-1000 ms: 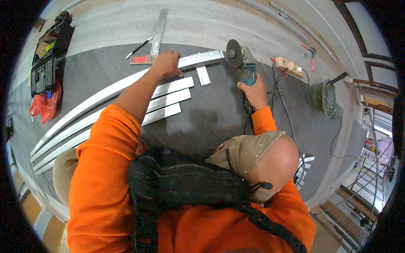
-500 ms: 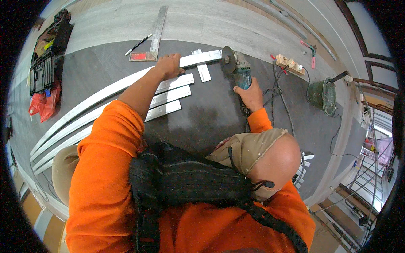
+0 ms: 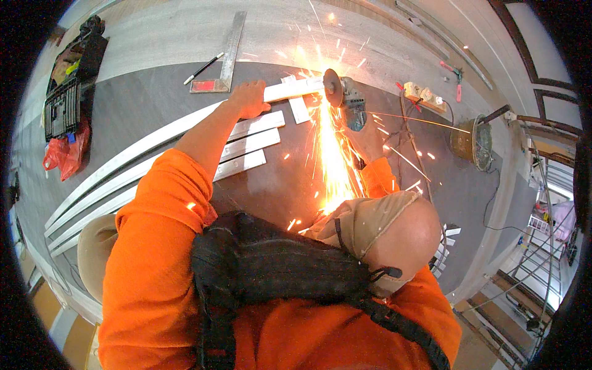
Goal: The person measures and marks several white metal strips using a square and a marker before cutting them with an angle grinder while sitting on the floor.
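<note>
1. gripping the metal strip [image 3: 280, 92] with the left hand [image 3: 248, 100], pressing curled fingers over it near its right end.
2. wrapping the right hand [image 3: 373, 137] around the angle grinder [image 3: 354, 112], though losing finger detail in the glare.
3. touching the cutting disc [image 3: 333, 87] to the strip's right end, just past a short crosspiece [image 3: 300, 111] lying beneath; apparently cutting or trimming that end.
4. probably calling next for steady pressure, an untwisted disc and a firm left grip.
5. throwing sparks [image 3: 333, 166] toward the tan trouser leg [image 3: 354, 225], so leaving little safe room on the near side.
6. working with three other strips [image 3: 250, 148] crowding the near side of the left grip, cables [image 3: 408, 132] lying right of the grinder, and dark floor [image 3: 268, 191] showing between strips and sparks.
</note>
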The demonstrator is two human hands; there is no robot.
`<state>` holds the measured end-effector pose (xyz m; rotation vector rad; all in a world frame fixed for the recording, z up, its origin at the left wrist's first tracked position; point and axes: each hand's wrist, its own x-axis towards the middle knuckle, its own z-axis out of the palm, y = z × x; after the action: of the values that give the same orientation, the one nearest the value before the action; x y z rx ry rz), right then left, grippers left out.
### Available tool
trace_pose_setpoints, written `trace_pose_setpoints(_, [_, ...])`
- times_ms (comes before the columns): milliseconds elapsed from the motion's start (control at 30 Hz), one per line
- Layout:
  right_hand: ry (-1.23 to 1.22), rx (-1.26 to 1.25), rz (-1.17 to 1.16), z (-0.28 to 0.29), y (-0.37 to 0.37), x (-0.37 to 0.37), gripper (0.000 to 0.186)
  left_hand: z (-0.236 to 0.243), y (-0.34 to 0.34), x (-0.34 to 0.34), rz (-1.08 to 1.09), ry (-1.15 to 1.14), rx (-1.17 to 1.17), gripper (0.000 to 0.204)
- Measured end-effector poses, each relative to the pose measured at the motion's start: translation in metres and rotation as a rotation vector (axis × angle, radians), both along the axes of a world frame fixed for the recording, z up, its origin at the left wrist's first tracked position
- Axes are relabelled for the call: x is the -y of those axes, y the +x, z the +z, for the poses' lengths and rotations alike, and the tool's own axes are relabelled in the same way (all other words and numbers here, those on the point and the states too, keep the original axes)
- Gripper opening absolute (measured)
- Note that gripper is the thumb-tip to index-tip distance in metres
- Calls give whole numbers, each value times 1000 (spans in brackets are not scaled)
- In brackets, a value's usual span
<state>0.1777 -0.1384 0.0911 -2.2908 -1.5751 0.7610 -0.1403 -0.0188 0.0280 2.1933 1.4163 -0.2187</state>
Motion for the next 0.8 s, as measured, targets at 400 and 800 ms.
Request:
trace_pose_setpoints(400, [-40,13,-12,-19,6,-5,75,-4,-4,-6,12,-47,14,61])
trace_pose_setpoints(800, [70,-27,-250,-5,27,-8,73,71,-59,-104,94,101,141,51])
